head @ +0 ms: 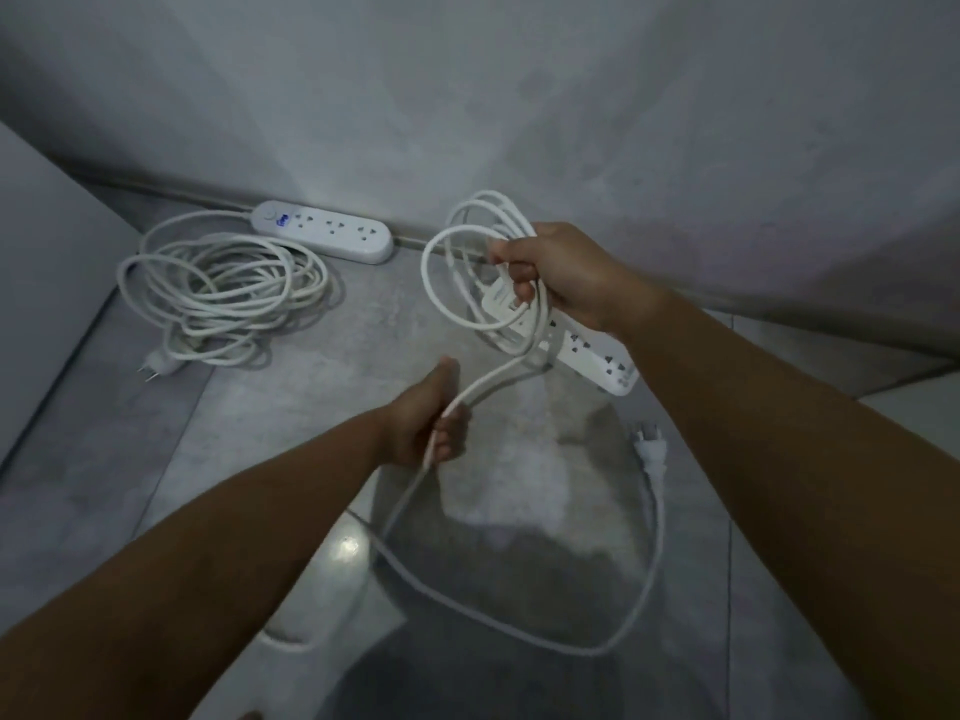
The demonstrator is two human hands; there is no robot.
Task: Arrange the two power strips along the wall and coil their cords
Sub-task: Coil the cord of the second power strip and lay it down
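Observation:
A white power strip (332, 232) lies against the wall at the back left, its cord (218, 288) coiled on the floor beside it with the plug (161, 367) at the front. A second white power strip (597, 356) lies on the floor to the right, partly hidden under my right hand (561, 272). That hand is shut on several loops of the second strip's cord (457, 283), held above the strip. My left hand (431, 423) grips the same cord lower down. From there the cord runs in a wide loose loop (655, 558) over the floor to its plug (647, 441).
Grey tiled floor (311, 387) meets a grey wall (519, 122) at the back, with a side wall (41, 262) on the left forming a corner. A pale rounded object (332, 574) sits low in the middle, beside my legs.

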